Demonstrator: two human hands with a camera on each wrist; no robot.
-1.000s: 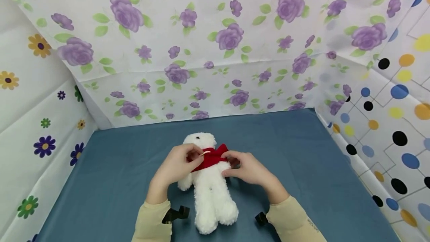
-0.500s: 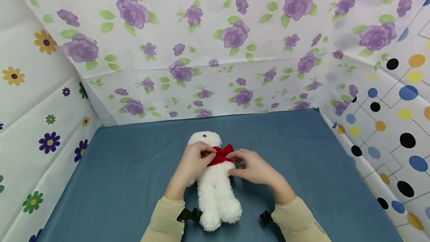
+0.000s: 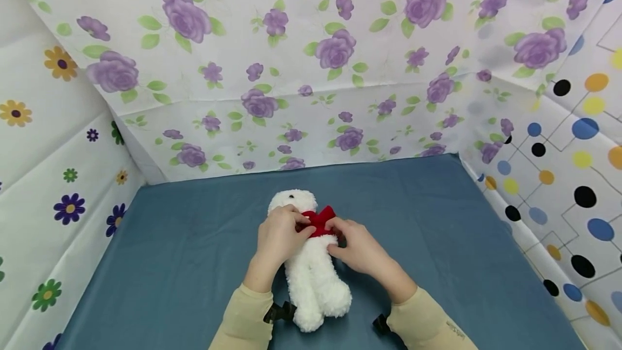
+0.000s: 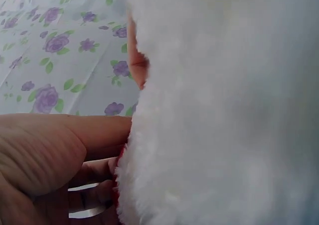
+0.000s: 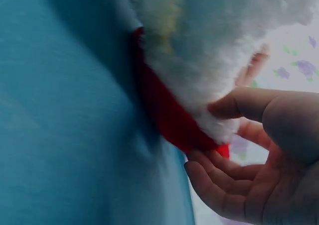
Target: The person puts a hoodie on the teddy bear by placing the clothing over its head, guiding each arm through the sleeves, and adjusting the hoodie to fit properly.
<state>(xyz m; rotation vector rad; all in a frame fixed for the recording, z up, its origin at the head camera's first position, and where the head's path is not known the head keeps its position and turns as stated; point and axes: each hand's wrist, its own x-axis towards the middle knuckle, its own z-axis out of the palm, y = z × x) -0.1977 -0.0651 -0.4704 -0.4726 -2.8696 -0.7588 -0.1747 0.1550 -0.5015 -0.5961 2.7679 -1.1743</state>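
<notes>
Two bare hands bracket one white plush toy (image 3: 313, 277) at its neck, and the relation that matters is how its red scarf (image 3: 319, 223) sits between them. From the left hand (image 3: 278, 237) the scarf lies between 2 and 3 o'clock; from the right hand (image 3: 359, 246) it lies at 10 o'clock. Neither is clearly nearer, since both reach it. The left hand's thumb and fingers curl narrowly onto the scarf's near side, though fur hides their tips in the left wrist view. The right hand pinches the scarf's other edge, its fingers on the red cloth and its thumb on the fur.

The toy lies on the blue cloth (image 3: 413, 204), its long axis slanting from 11 o'clock at the head to 5 o'clock at the feet. The left hand crosses over its upper body; the right hand stays off its flank, at 3 o'clock. A scarf loop sticks up towards 1 o'clock.

At 12 o'clock only a short strip of cloth separates the head from the flowered sheet (image 3: 301, 77). Sideways room is broad, towards 9 and 3 o'clock. At 6 o'clock the sleeves flank the feet, and a black strap (image 3: 281, 312) sits right by one foot, possibly touching.
</notes>
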